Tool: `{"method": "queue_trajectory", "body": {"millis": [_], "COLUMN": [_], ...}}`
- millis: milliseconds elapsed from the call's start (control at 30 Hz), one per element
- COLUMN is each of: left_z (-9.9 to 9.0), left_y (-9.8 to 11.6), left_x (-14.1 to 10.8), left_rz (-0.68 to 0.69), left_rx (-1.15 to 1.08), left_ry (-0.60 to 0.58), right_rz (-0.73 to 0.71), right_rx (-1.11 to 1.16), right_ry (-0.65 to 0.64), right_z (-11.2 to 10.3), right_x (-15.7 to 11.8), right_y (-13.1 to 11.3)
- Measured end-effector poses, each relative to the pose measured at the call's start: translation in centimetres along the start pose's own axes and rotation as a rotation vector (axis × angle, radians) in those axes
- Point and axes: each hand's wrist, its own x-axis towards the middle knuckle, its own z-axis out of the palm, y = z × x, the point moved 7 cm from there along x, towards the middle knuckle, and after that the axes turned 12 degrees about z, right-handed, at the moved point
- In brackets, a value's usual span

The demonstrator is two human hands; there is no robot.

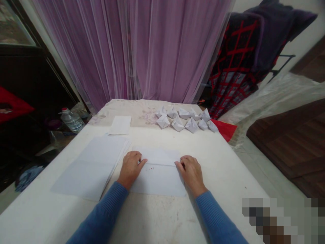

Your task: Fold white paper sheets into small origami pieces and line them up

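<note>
A white paper sheet (pixel 157 178) lies on the white table (pixel 157 217) directly in front of me, folded over along its far half. My left hand (pixel 130 169) grips the sheet's left end, with the fingers curled on the folded flap. My right hand (pixel 191 173) holds the right end in the same way. To the left of the sheet is a stack of white paper (pixel 88 166). A single smaller sheet (pixel 120 125) lies farther back. Several folded paper boats (pixel 182 118) stand in two rows at the far end of the table.
A red paper (pixel 224 130) pokes out beyond the table's far right corner. A plastic water bottle (pixel 72 120) stands off the left edge. A purple curtain (pixel 127 51) hangs behind the table, and a red-checked cloth (pixel 235 64) hangs at the right.
</note>
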Motion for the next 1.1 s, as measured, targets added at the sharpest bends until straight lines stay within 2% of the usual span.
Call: {"method": "queue_trajectory", "body": {"millis": [433,1100], "left_z": [0.15,0.06], "left_y": [-0.32,-0.13], "left_x": [-0.26,-0.16], "left_rz": [-0.036,-0.062], "left_rx": [-0.029,-0.023], "left_ry": [0.043,0.032], "right_rz": [0.014,0.031], "right_rx": [0.056,0.061], "right_ry": [0.025,0.036], "right_z": [-0.04,-0.07], "right_x": [-0.68,-0.66], "right_y": [0.46,0.44]}}
